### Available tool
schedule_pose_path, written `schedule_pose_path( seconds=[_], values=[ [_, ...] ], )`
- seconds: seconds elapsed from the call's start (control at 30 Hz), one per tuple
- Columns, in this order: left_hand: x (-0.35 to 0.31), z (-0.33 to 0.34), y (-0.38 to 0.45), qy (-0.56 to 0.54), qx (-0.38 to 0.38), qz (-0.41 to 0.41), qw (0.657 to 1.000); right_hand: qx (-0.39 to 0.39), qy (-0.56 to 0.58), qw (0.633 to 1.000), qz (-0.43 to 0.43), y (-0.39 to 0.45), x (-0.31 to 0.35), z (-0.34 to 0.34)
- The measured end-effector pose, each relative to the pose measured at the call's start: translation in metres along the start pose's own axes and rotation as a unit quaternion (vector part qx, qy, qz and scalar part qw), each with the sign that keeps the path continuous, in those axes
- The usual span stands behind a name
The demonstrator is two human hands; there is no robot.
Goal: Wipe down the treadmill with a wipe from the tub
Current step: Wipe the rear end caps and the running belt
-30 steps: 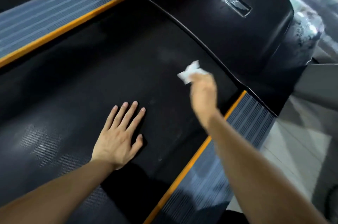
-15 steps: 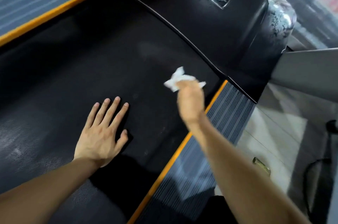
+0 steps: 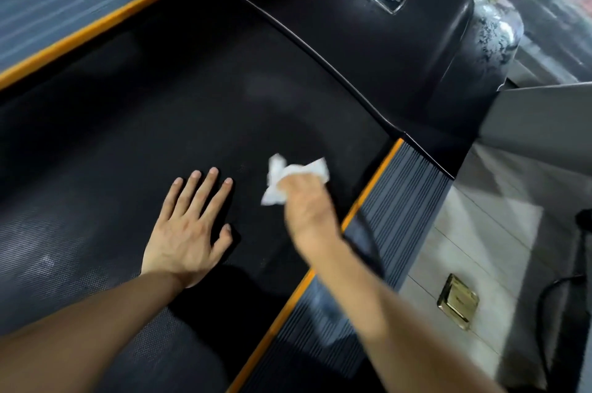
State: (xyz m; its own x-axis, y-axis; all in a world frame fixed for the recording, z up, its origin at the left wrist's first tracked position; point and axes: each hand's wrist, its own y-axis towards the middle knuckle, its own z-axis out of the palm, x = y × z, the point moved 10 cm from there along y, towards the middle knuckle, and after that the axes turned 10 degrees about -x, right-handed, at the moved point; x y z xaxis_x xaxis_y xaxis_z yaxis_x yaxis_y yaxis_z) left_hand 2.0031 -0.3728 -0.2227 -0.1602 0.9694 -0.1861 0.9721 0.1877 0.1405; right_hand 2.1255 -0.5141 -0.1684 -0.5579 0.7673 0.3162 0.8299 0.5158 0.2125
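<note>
The right hand [image 3: 309, 200], blurred, seems closed around the crumpled wipe [image 3: 290, 176] on the treadmill belt [image 3: 160, 123], near the right rail [image 3: 394, 216]. The left hand [image 3: 189, 226] lies flat on the belt, fingers straight.

Left hand [image 3: 189, 229] flat on treadmill belt [image 3: 134, 136], right hand [image 3: 307, 203] w/ crumpled white wipe [image 3: 288, 176] just beside it, near orange-edged side rail [image 3: 394, 200].
</note>
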Motion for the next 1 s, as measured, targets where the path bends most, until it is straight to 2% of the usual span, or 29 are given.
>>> schedule_pose_path(
  seconds=[0.07, 0.13, 0.2, 0.27, 0.3, 0.33, 0.37, 0.4, 0.43, 0.5, 0.57, 0.6, 0.67, 0.7, 0.77, 0.8, 0.87, 0.9, 0.93, 0.97, 1.0],
  values=[
    [0.000, 0.000, 0.000, 0.006, 0.002, 0.003, 1.000, 0.022, 0.040, 0.989, -0.143, -0.032, 0.059, 0.007],
    [0.000, -0.001, 0.000, 0.010, 0.005, 0.003, 1.000, -0.003, 0.062, 0.982, -0.176, -0.019, 0.044, -0.005],
    [0.000, -0.001, 0.000, 0.009, 0.005, 0.001, 1.000, -0.030, 0.034, 0.997, -0.059, 0.020, -0.026, -0.019],
    [0.000, -0.003, -0.002, 0.009, 0.002, 0.000, 1.000, -0.063, -0.087, 0.993, 0.037, 0.044, -0.084, -0.036],
    [-0.001, -0.003, -0.002, 0.011, -0.002, 0.000, 1.000, -0.073, -0.085, 0.992, 0.064, 0.044, -0.090, -0.036],
    [0.000, -0.003, 0.000, 0.010, -0.003, -0.002, 1.000, -0.085, -0.036, 0.992, 0.083, 0.038, -0.080, -0.026],
    [0.001, -0.003, 0.001, 0.007, -0.004, -0.011, 1.000, -0.104, 0.015, 0.993, 0.052, 0.030, -0.050, -0.008],
    [0.004, -0.004, 0.001, 0.002, -0.005, -0.022, 1.000, -0.055, 0.053, 0.997, 0.001, 0.015, 0.002, 0.012],
    [0.005, -0.003, 0.000, -0.003, -0.006, -0.027, 1.000, -0.042, 0.030, 0.996, -0.075, -0.005, 0.050, 0.020],
    [0.011, -0.005, -0.010, -0.014, -0.009, -0.027, 1.000, 0.014, 0.074, 0.982, -0.171, -0.043, 0.105, 0.033],
    [0.028, -0.011, -0.026, -0.017, -0.017, -0.030, 0.999, 0.012, 0.132, 0.960, -0.245, -0.053, 0.114, 0.036],
    [0.042, -0.016, -0.034, -0.010, -0.021, -0.042, 0.999, 0.005, 0.125, 0.953, -0.275, -0.051, 0.111, 0.036],
    [0.080, -0.027, -0.049, 0.015, -0.023, -0.080, 0.996, -0.028, 0.049, 0.929, -0.365, -0.045, 0.099, 0.036],
    [0.101, -0.033, -0.055, 0.027, -0.025, -0.108, 0.993, -0.048, 0.012, 0.926, -0.375, -0.032, 0.092, 0.033],
    [0.143, -0.042, -0.066, 0.043, -0.025, -0.169, 0.984, -0.079, 0.025, 0.963, -0.256, 0.019, 0.056, 0.023],
    [0.158, -0.045, -0.070, 0.045, -0.023, -0.193, 0.980, -0.121, 0.028, 0.974, -0.191, 0.043, 0.038, 0.015],
    [0.171, -0.045, -0.073, 0.045, -0.021, -0.213, 0.976, -0.157, 0.087, 0.984, -0.016, 0.071, 0.008, 0.006],
    [0.171, -0.043, -0.073, 0.044, -0.020, -0.217, 0.975, -0.141, 0.110, 0.983, 0.032, 0.071, 0.020, 0.013],
    [0.171, -0.042, -0.072, 0.043, -0.019, -0.222, 0.974, -0.153, 0.135, 0.978, 0.052, 0.065, 0.041, 0.018],
    [0.170, -0.042, -0.071, 0.042, -0.017, -0.226, 0.973, -0.110, 0.178, 0.978, 0.008, 0.051, 0.081, 0.038],
    [0.169, -0.042, -0.070, 0.042, -0.016, -0.226, 0.973, -0.032, 0.230, 0.972, -0.047, 0.025, 0.125, 0.059]
  ],
)
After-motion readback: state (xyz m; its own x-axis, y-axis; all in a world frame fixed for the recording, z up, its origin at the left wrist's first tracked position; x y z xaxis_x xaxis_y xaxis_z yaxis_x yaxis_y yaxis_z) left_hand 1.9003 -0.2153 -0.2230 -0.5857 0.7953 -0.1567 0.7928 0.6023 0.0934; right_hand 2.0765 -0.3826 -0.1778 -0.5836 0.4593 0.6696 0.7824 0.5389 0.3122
